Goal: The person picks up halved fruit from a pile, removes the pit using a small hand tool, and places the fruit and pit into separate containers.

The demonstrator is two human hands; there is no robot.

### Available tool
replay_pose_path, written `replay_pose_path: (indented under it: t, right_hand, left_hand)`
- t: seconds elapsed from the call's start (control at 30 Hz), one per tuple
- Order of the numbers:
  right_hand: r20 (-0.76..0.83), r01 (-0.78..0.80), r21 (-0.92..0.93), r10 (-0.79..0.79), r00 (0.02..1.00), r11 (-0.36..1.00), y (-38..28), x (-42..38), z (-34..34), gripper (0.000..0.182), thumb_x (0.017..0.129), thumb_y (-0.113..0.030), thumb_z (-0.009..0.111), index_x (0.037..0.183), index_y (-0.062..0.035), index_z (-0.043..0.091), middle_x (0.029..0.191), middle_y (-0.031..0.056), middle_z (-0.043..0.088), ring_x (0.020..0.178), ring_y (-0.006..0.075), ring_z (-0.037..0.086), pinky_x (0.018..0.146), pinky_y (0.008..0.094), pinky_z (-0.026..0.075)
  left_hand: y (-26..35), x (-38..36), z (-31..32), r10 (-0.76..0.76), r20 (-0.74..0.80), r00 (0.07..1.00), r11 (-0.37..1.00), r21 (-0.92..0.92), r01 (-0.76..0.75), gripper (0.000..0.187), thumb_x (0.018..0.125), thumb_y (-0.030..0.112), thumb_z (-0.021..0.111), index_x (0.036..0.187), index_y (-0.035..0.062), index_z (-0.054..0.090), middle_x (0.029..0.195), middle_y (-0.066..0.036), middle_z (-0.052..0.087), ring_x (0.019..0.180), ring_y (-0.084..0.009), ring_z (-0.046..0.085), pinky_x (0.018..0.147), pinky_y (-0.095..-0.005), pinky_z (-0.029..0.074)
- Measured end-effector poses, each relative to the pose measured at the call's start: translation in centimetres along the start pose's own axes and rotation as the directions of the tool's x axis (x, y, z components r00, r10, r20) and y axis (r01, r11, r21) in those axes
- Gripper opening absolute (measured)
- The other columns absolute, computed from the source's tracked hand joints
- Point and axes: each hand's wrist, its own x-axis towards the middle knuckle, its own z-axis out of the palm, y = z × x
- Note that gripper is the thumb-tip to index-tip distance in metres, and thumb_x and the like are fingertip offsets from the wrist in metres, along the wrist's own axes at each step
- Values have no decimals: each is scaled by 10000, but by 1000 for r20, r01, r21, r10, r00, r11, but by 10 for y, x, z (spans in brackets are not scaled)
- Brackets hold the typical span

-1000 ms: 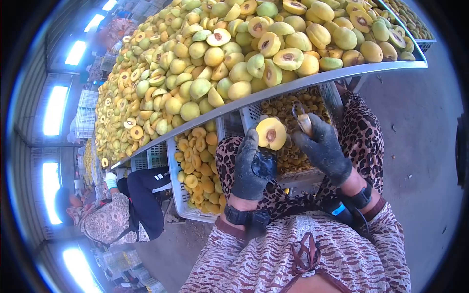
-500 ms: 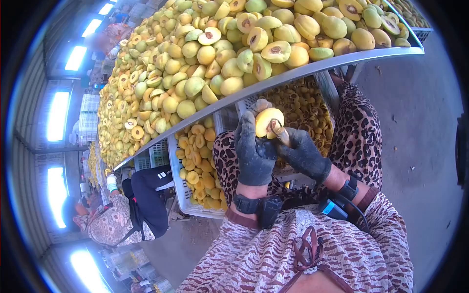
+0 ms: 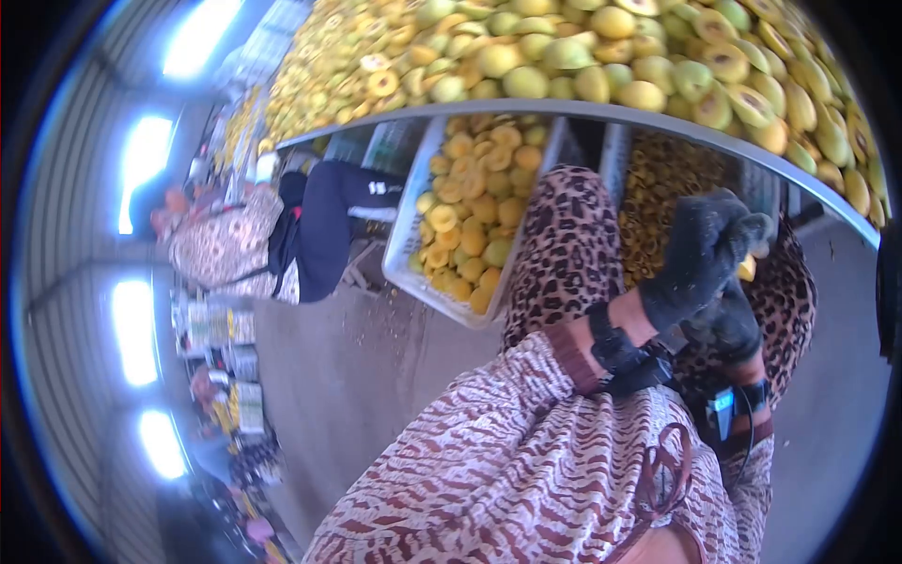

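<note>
My left hand [image 3: 707, 249], in a dark, soiled glove, is curled closed around a yellow peach half [image 3: 747, 268]; only a small part of the fruit shows past the fingers. Just below and against it, my right hand [image 3: 731, 324], gloved alike, is closed too. The pale-handled pitting tool it gripped a moment ago is hidden now. Both hands are over my right thigh, beside a crate of brown-yellow pits and scraps [image 3: 669, 174].
A metal-edged table [image 3: 601, 111] bears a large heap of halved peaches [image 3: 498, 61]. Under its edge stands a white crate [image 3: 399, 249] of orange-yellow halves, left of my knee. Another person [image 3: 230, 240] sits at the left. Crates [image 3: 246, 409] stand farther back.
My view has turned, and both hands have shifted right. My left hand has rolled over the peach half, covering most of the cut face that showed before. The tool has gone out of sight.
</note>
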Motion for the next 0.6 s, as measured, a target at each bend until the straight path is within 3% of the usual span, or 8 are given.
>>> replay_pose_path:
  t: [0.13,0.17,0.27,0.3,0.4,0.47,0.53,0.6]
  right_hand:
    - [393,393,-839,-81,916,376,-9,-5,-20,167,839,-165,718,949,-43,690,895,39,692,790,156,618,751,290,499]
    - [294,192,-554,-26,955,810,4,-7,5,148,830,-196,716,872,-55,703,830,39,701,760,166,637,729,276,500]
    - [456,413,-843,50,888,345,22,7,-32,597,731,-237,848,1200,-3,561,1085,84,649,990,175,626,838,307,505]
    - [392,327,-665,-59,918,671,26,10,-15,476,699,-176,826,1078,17,612,922,61,660,828,140,625,681,245,484]
    - [146,87,-669,16,989,738,-3,-3,30,284,722,-112,720,959,27,650,765,45,626,664,122,583,566,224,430]
    - [67,123,-669,-105,992,733,-5,-5,48,165,720,-85,633,837,27,664,689,32,592,585,100,542,519,227,398]
    - [-68,-31,-632,-16,998,774,-9,-1,50,152,708,-79,649,815,27,662,708,35,600,586,95,536,517,229,393]
    - [-67,-28,-625,-18,998,780,0,8,47,130,701,-52,642,800,31,655,711,29,600,591,96,534,528,223,396]
  left_hand:
    - [0,-8,-22,-400,284,872,471,-752,461,381,965,337,589,724,48,646,678,-80,668,587,-171,630,556,-257,498]
    - [-4,-9,-39,-394,296,870,467,-751,467,406,971,380,568,748,50,647,695,-82,672,599,-176,640,561,-257,507]
    - [-9,-12,-118,-488,185,853,491,-750,443,518,985,540,459,838,87,661,738,-77,678,646,-165,667,619,-303,550]
    - [-30,-18,-148,-454,60,889,610,-707,358,544,983,570,435,905,81,661,789,-88,685,690,-172,675,656,-311,564]
    - [-64,-56,-253,-281,-380,881,952,6,306,592,1009,540,395,947,23,676,875,-77,692,768,-164,683,706,-298,563]
    - [-79,-106,-301,-617,-474,628,765,-172,621,518,1006,470,459,942,0,669,866,-58,688,762,-147,675,673,-288,548]
    - [-148,-196,-333,-407,-367,837,773,350,529,375,964,352,548,946,-4,665,865,-111,696,818,-224,687,696,-338,542]
    - [-152,-256,-332,-738,-136,661,290,821,493,259,883,250,602,960,11,665,887,-191,680,892,-333,662,763,-413,527]
